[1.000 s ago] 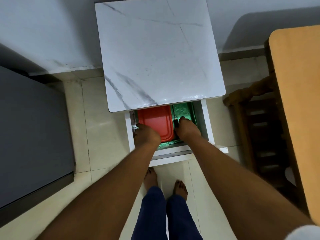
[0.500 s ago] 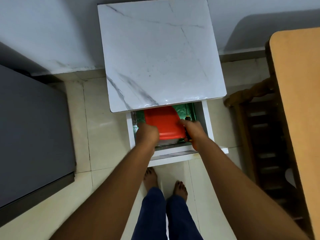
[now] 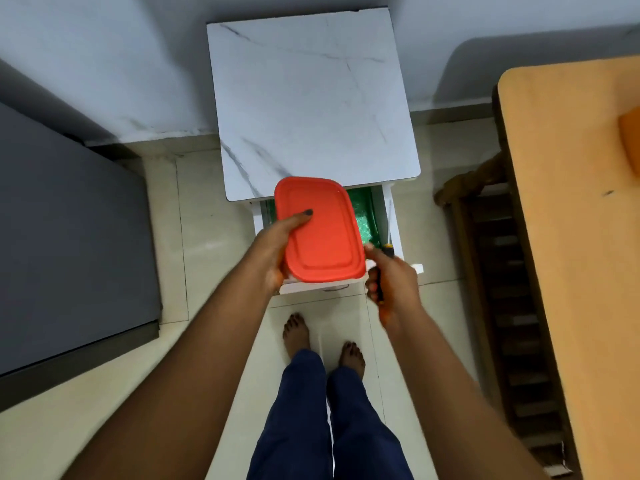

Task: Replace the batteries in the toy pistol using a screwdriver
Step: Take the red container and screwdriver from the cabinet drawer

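A box with a red lid (image 3: pixel 320 230) hangs above the open drawer (image 3: pixel 393 223) of the white marble-topped side table (image 3: pixel 311 102). My left hand (image 3: pixel 277 251) grips the box's left edge, thumb on the lid. My right hand (image 3: pixel 391 282) is closed around a screwdriver (image 3: pixel 387 249) with a black and yellow handle, its thin shaft pointing up along the drawer's right wall. The fingers of that hand touch the box's right corner. The toy pistol and batteries are not visible. A green liner (image 3: pixel 363 216) shows inside the drawer.
A dark grey cabinet (image 3: pixel 69 237) stands at the left. An orange-topped table (image 3: pixel 581 237) and a wooden chair (image 3: pixel 498 289) stand at the right. My bare feet (image 3: pixel 322 344) are on the pale tiled floor just in front of the drawer.
The red-lidded box has risen out of the drawer in my left hand. My right hand has come away from the drawer holding the screwdriver.
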